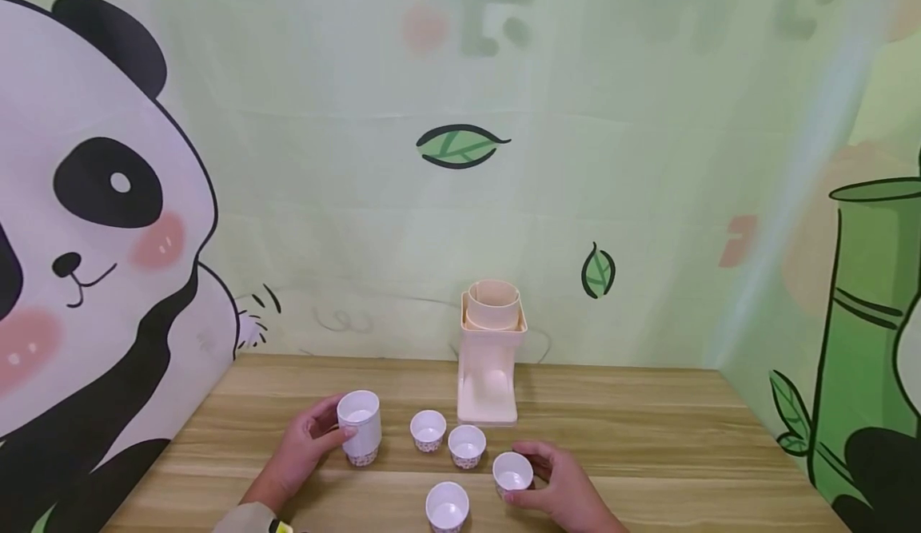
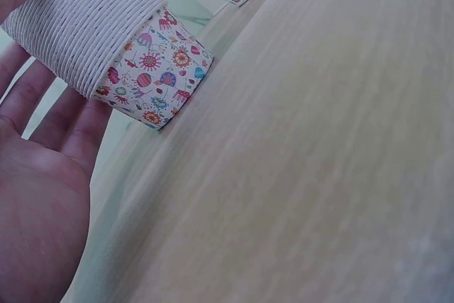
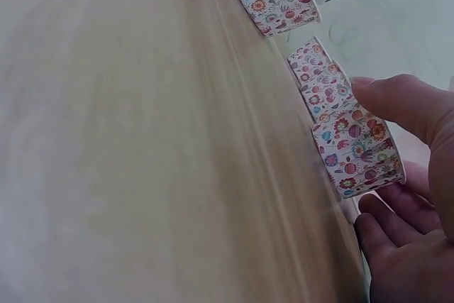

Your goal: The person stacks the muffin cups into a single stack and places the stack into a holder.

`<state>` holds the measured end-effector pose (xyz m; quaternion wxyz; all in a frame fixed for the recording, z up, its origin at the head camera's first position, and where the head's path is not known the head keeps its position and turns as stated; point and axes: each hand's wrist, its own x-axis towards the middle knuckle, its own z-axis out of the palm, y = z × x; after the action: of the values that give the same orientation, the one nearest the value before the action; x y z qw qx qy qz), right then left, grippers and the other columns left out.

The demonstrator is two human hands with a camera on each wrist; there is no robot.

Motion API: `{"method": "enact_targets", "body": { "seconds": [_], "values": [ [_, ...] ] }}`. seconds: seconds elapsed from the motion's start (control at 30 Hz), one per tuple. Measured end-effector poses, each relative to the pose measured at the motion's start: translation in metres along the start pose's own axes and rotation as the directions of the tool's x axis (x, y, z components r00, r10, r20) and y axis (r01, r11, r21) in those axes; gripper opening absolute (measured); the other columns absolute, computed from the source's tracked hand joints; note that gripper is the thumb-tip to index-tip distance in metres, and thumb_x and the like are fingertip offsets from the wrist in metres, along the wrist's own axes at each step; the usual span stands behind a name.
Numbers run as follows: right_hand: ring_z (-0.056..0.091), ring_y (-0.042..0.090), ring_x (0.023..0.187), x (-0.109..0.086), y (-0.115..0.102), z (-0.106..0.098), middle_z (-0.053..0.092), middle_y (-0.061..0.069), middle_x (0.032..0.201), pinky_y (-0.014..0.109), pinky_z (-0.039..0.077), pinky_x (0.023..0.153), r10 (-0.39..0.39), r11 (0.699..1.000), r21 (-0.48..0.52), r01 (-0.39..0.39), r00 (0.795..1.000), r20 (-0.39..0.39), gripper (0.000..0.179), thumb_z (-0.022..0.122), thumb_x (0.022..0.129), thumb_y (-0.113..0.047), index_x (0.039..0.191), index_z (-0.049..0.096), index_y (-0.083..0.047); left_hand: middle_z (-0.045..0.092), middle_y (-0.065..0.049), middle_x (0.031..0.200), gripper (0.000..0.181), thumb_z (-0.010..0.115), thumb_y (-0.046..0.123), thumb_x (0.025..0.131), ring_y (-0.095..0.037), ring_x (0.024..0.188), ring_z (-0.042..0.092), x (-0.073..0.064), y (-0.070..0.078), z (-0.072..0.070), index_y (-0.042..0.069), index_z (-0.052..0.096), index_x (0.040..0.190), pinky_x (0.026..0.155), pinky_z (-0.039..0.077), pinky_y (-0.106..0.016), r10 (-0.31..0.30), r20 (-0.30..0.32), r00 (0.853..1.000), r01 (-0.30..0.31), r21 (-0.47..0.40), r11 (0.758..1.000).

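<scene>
My left hand (image 1: 305,453) grips a tall stack of nested paper baking cups (image 1: 360,421), thumb in front and fingers behind. In the left wrist view the stack (image 2: 92,26) shows many white rims above a flower-patterned bottom cup. On the right, my right hand (image 1: 561,489) holds a single paper baking cup (image 1: 512,469) between thumb and fingers. Its flowery side (image 3: 358,150) shows in the right wrist view, where it sits on the table. Between the hands stand a rear cup (image 1: 428,427), a middle cup (image 1: 467,443) and a front cup (image 1: 447,506), all upright.
A pale pink stand (image 1: 488,373) with a round tube in its square top stands at the back of the wooden table (image 1: 633,405), close to the wall. A printed cloth (image 1: 324,157) with pandas and bamboo surrounds the table's back and sides.
</scene>
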<state>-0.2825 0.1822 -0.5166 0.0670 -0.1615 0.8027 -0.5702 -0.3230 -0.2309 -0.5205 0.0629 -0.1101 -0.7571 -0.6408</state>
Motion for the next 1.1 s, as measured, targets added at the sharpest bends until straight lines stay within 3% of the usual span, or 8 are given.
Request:
{"method": "enact_targets", "body": {
  "seconds": [0.3,0.57,0.9,1.1],
  "values": [
    [0.062,0.036,0.126,-0.002,-0.003,0.000,0.067,0.018,0.131,0.045,0.051,0.106,0.017,1.000,-0.007,-0.017,1.000,-0.012,0.067,0.091,0.078,-0.019,0.133,0.060,0.005,0.063,-0.026,0.135,0.053,0.073,0.006,0.092,0.002,0.109,0.063,0.000,-0.002,0.000,-0.005,0.054,0.141,0.093,0.050,-0.017,0.014,0.003,1.000,-0.014,-0.006,1.000],
    [0.065,0.032,0.120,-0.002,-0.004,0.000,0.068,0.016,0.128,0.035,0.055,0.100,0.024,1.000,0.000,-0.024,1.000,-0.012,0.067,0.091,0.077,-0.022,0.131,0.061,0.004,0.065,-0.022,0.134,0.054,0.072,0.006,0.092,0.002,0.110,0.063,0.000,-0.004,0.000,-0.005,0.054,0.141,0.093,0.050,-0.017,0.018,0.007,1.000,-0.018,-0.009,1.000],
    [0.067,0.026,0.113,-0.001,-0.014,0.001,0.069,0.016,0.124,0.019,0.053,0.091,-0.016,1.000,0.019,0.017,0.999,-0.038,0.064,0.091,0.077,-0.018,0.129,0.062,0.005,0.071,0.007,0.120,0.054,0.072,0.005,0.093,0.001,0.109,0.064,0.001,-0.004,-0.001,-0.006,0.053,0.142,0.093,0.051,-0.017,0.023,0.021,1.000,-0.022,-0.020,1.000],
    [0.068,0.021,0.111,0.000,-0.023,0.002,0.068,0.017,0.125,0.019,0.053,0.090,-0.037,0.999,0.037,0.038,0.998,-0.048,0.064,0.090,0.077,-0.015,0.131,0.061,0.004,0.071,-0.006,0.125,0.054,0.072,0.005,0.092,0.001,0.109,0.064,0.001,-0.004,0.000,-0.006,0.053,0.141,0.093,0.051,-0.018,0.018,0.011,1.000,-0.018,-0.020,1.000]
  ]
}}
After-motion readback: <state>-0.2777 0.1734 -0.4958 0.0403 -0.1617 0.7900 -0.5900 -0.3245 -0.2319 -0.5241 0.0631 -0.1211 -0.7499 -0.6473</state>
